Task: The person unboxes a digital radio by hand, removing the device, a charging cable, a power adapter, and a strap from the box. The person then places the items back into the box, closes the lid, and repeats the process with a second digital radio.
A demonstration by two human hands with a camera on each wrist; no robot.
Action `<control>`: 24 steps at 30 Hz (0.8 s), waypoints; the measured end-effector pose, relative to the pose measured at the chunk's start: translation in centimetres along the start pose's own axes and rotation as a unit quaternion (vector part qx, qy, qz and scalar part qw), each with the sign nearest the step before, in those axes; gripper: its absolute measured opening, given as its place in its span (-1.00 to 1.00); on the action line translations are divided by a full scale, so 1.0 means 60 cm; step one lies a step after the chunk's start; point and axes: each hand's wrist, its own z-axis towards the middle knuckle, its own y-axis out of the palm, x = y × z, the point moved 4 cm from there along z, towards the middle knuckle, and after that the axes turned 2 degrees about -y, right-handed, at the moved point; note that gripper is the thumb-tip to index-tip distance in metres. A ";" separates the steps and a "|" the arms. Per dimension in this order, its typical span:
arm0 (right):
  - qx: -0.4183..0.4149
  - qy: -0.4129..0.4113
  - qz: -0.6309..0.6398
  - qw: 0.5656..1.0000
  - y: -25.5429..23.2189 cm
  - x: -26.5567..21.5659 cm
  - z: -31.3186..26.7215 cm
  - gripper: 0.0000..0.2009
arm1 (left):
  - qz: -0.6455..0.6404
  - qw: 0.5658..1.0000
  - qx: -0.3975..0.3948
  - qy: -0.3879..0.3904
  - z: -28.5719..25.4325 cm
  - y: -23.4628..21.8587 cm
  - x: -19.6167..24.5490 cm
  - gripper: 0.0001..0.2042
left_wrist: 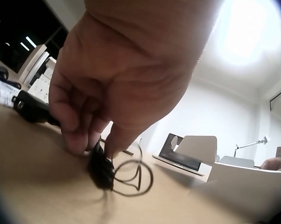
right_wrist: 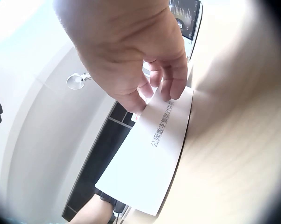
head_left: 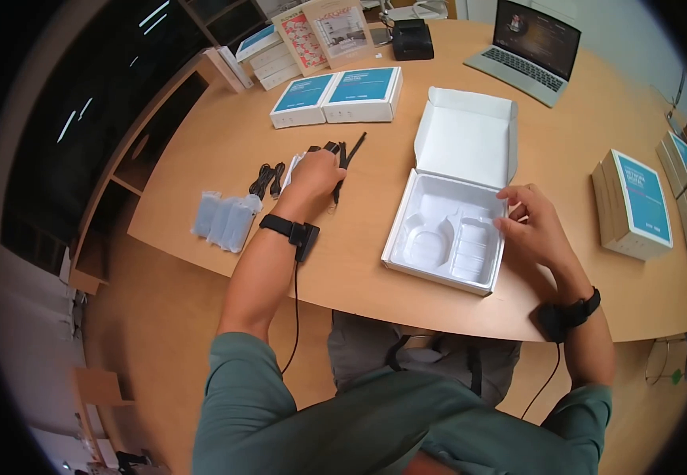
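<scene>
My left hand (head_left: 317,176) reaches down among small black parts at the left of the table. Its thumb and fingers pinch a bundled black cord (left_wrist: 101,167), from which a thin loop hangs close over the tabletop. Black straps (head_left: 353,157) lie just beyond those fingers. An open white box (head_left: 448,270) stands before me, lid folded back, with a moulded tray (head_left: 426,242) of bare hollows inside. My right hand (head_left: 535,223) holds the box's right wall, thumb at the inner rim and fingers along the printed outer side (right_wrist: 149,140).
Coiled black cables (head_left: 263,180) and several wrapped pouches (head_left: 227,222) lie at the left. Blue-topped boxes (head_left: 362,85) sit at the back, and more boxes (head_left: 636,203) stand at the right. A laptop (head_left: 524,67) is open at the far right.
</scene>
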 end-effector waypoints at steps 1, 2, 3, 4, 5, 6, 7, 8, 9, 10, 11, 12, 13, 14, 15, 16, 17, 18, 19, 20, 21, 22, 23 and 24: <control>0.004 0.005 0.003 1.000 -0.001 0.003 0.000 -0.64 | -0.012 1.000 0.005 0.018 -0.001 0.003 0.001 -0.77; 0.001 0.011 0.017 1.000 -0.001 0.004 0.000 -0.66 | -0.039 0.998 0.041 0.042 0.001 0.009 -0.006 -0.78; -0.002 0.017 0.032 0.999 -0.002 0.006 0.000 -0.68 | -0.037 0.997 0.037 0.047 0.004 0.018 -0.016 -0.78; 0.003 0.020 0.033 0.999 -0.003 0.008 0.001 -0.68 | -0.118 0.992 0.045 0.019 0.003 0.018 -0.026 -0.79; 0.001 0.028 0.049 0.998 -0.003 0.011 0.001 -0.68 | -0.196 0.979 0.052 -0.010 0.003 0.018 -0.037 -0.79; -0.001 0.034 0.065 0.997 -0.002 0.016 0.001 -0.69 | -0.257 0.965 0.040 -0.021 0.003 0.021 -0.044 -0.78; 0.002 0.036 0.067 0.997 -0.001 0.023 0.001 -0.69 | -0.254 0.966 0.038 -0.019 0.000 0.016 -0.042 -0.78; -0.010 0.054 0.103 0.993 0.003 0.032 0.002 -0.67 | -0.263 0.963 0.047 -0.042 -0.003 0.008 -0.045 -0.80; -0.022 0.072 0.138 0.988 0.007 0.040 0.003 -0.65 | -0.272 0.958 0.057 -0.065 -0.006 0.000 -0.048 -0.83; -0.020 0.073 0.141 0.987 0.009 0.040 0.005 -0.65 | -0.269 0.959 0.055 -0.063 -0.004 -0.010 -0.057 -0.83; -0.026 0.074 0.178 0.981 0.013 0.039 0.006 -0.63 | -0.291 0.951 0.087 -0.052 0.003 -0.027 -0.066 -0.87; -0.029 0.078 0.212 0.974 0.013 0.039 0.003 -0.61 | -0.316 0.941 0.115 -0.037 0.013 -0.032 -0.066 -0.87; -0.020 0.086 0.211 0.974 0.011 0.038 0.001 -0.61 | -0.318 0.942 0.105 -0.030 0.017 -0.038 -0.050 -0.87; -0.029 0.089 0.218 0.971 0.013 0.035 0.003 -0.59 | -0.314 0.942 0.111 0.037 0.011 -0.059 -0.021 -0.88; -0.042 0.090 0.226 0.969 0.015 0.034 0.005 -0.58 | -0.310 0.938 0.118 0.100 -0.002 -0.084 0.010 -0.85; -0.040 0.084 0.233 0.968 0.016 0.040 0.006 -0.57 | -0.300 0.941 0.075 0.139 -0.025 -0.096 0.062 -0.80; -0.041 0.089 0.230 0.968 0.016 0.041 0.006 -0.57 | -0.275 0.943 0.038 0.184 -0.047 -0.102 0.117 -0.80; -0.042 0.088 0.234 0.967 0.016 0.041 0.006 -0.56 | -0.249 0.941 0.003 0.227 -0.067 -0.099 0.167 -0.79; -0.042 0.086 0.239 0.966 0.016 0.041 0.006 -0.55 | -0.202 0.933 0.000 0.298 -0.082 -0.091 0.215 -0.80; -0.044 0.087 0.235 0.967 0.017 0.043 0.007 -0.55 | -0.153 0.917 -0.001 0.368 -0.095 -0.080 0.256 -0.81; -0.048 0.086 0.245 0.965 0.019 0.046 0.007 -0.54 | -0.157 0.917 0.001 0.366 -0.099 -0.068 0.282 -0.81; -0.050 0.084 0.255 0.962 0.019 0.050 0.008 -0.52 | -0.106 0.915 -0.026 0.389 -0.104 -0.051 0.311 -0.85; -0.050 0.085 0.252 0.963 0.018 0.054 0.009 -0.52 | -0.054 0.908 -0.054 0.411 -0.107 -0.036 0.333 -0.89; -0.050 0.083 0.239 0.966 0.019 0.057 0.010 -0.51 | -0.056 0.908 -0.054 0.413 -0.107 -0.027 0.348 -0.89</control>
